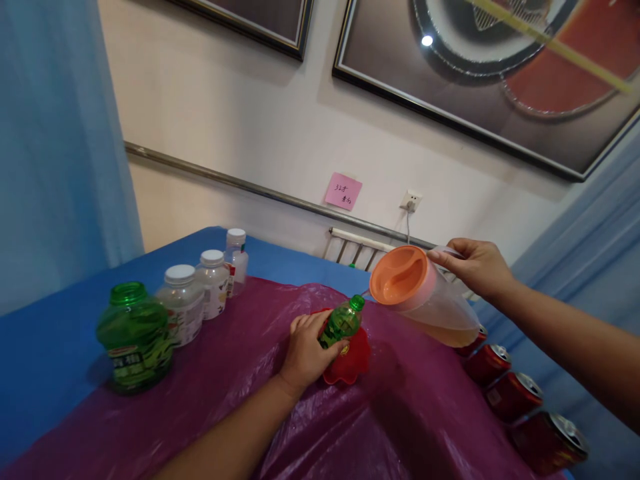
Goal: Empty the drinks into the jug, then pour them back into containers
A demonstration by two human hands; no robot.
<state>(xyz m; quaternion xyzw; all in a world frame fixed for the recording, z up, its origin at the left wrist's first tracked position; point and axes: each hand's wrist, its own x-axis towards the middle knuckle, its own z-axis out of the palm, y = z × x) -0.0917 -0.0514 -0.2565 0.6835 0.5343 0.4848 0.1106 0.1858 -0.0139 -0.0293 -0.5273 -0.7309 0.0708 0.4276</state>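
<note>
My left hand [309, 352] is wrapped round a small green plastic bottle [344, 321], which leans slightly over a red scalloped dish [353, 363]. By its handle, my right hand [475, 268] holds a clear plastic pitcher [440, 310] with an orange lid [400, 275]. The pitcher is tipped to the left, its spout close to the bottle's mouth. Pale brown liquid lies along the pitcher's lower side. Whether liquid is running into the bottle is too small to tell.
On the left stand a large green jar [133, 340] and several clear bottles with white caps [181, 293]. Several red cans [515, 395] line the right side. Purple plastic sheeting [225, 400] covers part of the blue tablecloth [40, 353]. Behind is a wall with a metal rail [260, 195].
</note>
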